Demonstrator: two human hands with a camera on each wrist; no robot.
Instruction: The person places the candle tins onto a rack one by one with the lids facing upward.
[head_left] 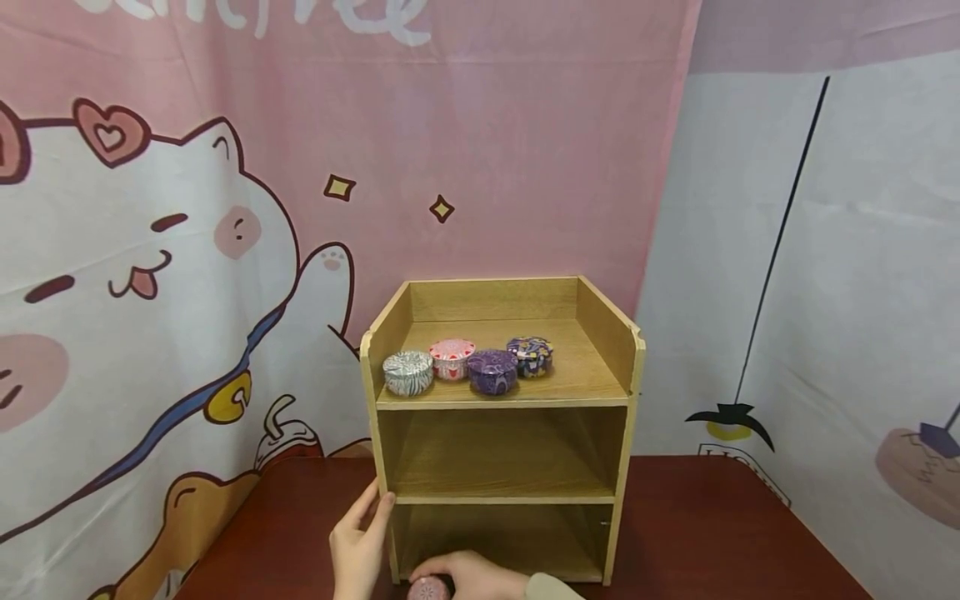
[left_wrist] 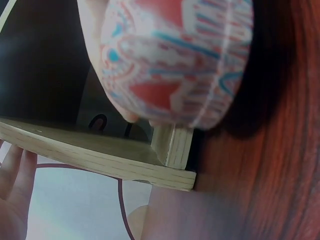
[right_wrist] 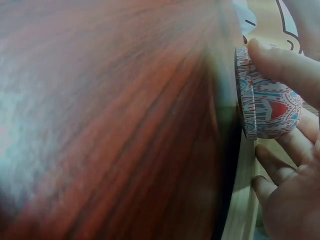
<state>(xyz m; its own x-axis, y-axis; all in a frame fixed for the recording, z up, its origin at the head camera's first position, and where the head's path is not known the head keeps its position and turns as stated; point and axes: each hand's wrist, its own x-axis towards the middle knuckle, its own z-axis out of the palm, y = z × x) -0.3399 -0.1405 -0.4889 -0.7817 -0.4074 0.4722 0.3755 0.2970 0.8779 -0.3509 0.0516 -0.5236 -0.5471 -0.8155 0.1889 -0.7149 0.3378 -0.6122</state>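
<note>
A light wooden shelf unit with three levels stands on the dark red table. My left hand rests with straight fingers against the shelf's left side panel near the lowest level. Low at the shelf's front, my right hand grips a small round tin with a pink, red and blue pattern, close to the tabletop. The right wrist view shows the tin pinched between thumb and fingers. In the left wrist view the tin fills the top, above the shelf's edge.
Several round patterned tins sit on the top level: silver, pink-red, purple and a dark multicoloured one. The middle level holds nothing. A pink cartoon-cat curtain hangs close behind.
</note>
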